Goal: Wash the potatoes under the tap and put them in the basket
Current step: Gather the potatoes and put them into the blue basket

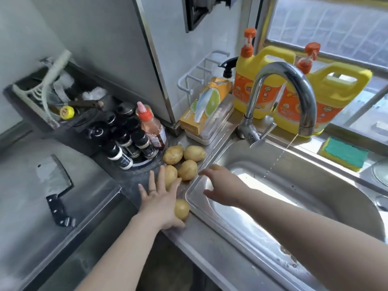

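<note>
I have the left hand flat and spread, palm down, fingers straight, over the counter beside the sink. One potato lies in the gap between its thumb and forefinger, and a second potato is partly hidden beneath its fingertips. My right hand reaches across the sink's left rim with its fingers splayed; a rounded potato top shows just past its knuckles, but I cannot tell whether the hand grips it or only hovers over it. Three more potatoes sit in a cluster on the counter just beyond the left fingertips, near the sink's corner. Farther out, the tap arches over the basin and lets down a thin trickle of water. Behind it stand two yellow soap jugs, with a sponge on the ledge to the right. Left of the potatoes are dark spice jars, and a cleaver lies flat on the counter.
</note>
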Action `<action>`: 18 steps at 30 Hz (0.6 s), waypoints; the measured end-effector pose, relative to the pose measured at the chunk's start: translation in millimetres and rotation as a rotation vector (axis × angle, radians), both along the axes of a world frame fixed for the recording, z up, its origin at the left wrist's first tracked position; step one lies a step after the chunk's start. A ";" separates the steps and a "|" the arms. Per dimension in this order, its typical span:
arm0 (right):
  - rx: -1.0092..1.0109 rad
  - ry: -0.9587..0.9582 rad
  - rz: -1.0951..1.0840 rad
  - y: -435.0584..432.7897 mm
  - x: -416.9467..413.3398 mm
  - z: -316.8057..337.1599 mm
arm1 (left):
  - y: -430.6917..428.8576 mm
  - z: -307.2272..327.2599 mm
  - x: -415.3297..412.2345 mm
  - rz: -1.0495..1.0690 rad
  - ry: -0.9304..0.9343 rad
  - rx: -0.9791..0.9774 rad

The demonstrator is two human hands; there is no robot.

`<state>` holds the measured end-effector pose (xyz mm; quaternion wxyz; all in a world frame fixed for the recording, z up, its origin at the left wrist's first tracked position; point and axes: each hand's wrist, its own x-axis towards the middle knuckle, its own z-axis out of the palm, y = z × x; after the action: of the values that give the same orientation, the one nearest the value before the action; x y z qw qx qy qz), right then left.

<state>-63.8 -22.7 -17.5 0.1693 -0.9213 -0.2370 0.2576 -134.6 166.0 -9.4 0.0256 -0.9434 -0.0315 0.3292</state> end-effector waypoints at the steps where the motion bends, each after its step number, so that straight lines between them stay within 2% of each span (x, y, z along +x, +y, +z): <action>1: -0.036 -0.069 0.064 9.9 6.2 -0.4 | 3.8 -0.8 1.9 -0.014 0.021 0.020; 5: -0.202 -0.279 0.257 35.8 29.0 -5.9 | 11.8 -7.4 11.0 -0.045 0.066 0.000; 10: -0.270 -0.302 0.328 51.5 51.0 -11.8 | 18.9 -3.7 18.1 -0.075 0.096 -0.078; 18: -0.337 -0.279 0.311 65.3 64.5 -16.9 | 26.8 -6.1 14.4 -0.062 0.069 -0.169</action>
<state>0.7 42.5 -34.4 -0.0623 -0.9156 -0.3505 0.1869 -120.3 192.7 -15.5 -0.0429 -0.9308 0.0265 0.3622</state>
